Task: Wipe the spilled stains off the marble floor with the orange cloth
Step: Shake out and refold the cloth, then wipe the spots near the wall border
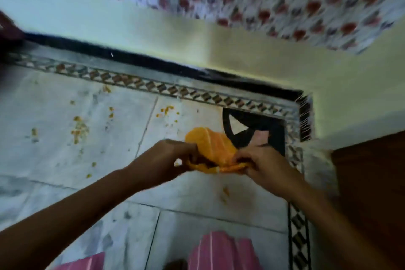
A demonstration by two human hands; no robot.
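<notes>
In the head view both hands, left hand (166, 158) and right hand (260, 164), pinch the bunched orange cloth (210, 144) above the marble floor (54, 160), so smearing the yellow stains (80, 128) wider is the likely risk.

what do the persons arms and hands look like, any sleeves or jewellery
Both forearms are bare to the frame edge, no sleeves in view. No watch, ring or bangle shows on the left hand or right hand, though the picture is blurred.
</notes>
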